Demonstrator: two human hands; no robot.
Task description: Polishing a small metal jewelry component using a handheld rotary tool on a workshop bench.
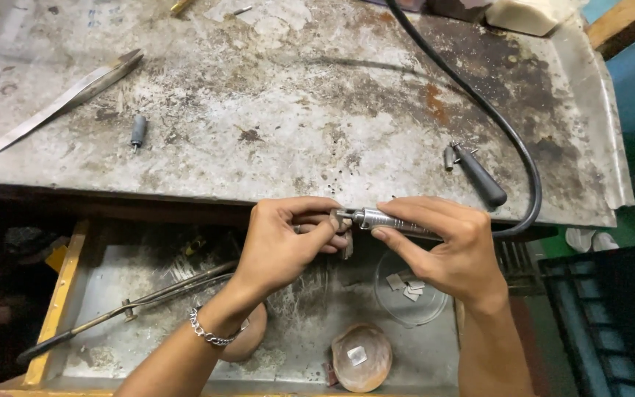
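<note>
left hand (281,239) pinching, right hand (446,246) curled, fingertips close

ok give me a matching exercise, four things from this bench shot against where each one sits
Things:
1. rotary handpiece
2. long metal tweezers
3. clear glass dish
4. black-handled tool

Places:
A. in the open drawer, holding small metal squares
B. on the bench top, right, beside the black hose
C. gripped in the right hand
D. on the bench top, far left

Pairs: 1-C, 2-D, 3-A, 4-B

Steel rotary handpiece (395,221) horizontal, tip on small metal piece (341,220).
</note>
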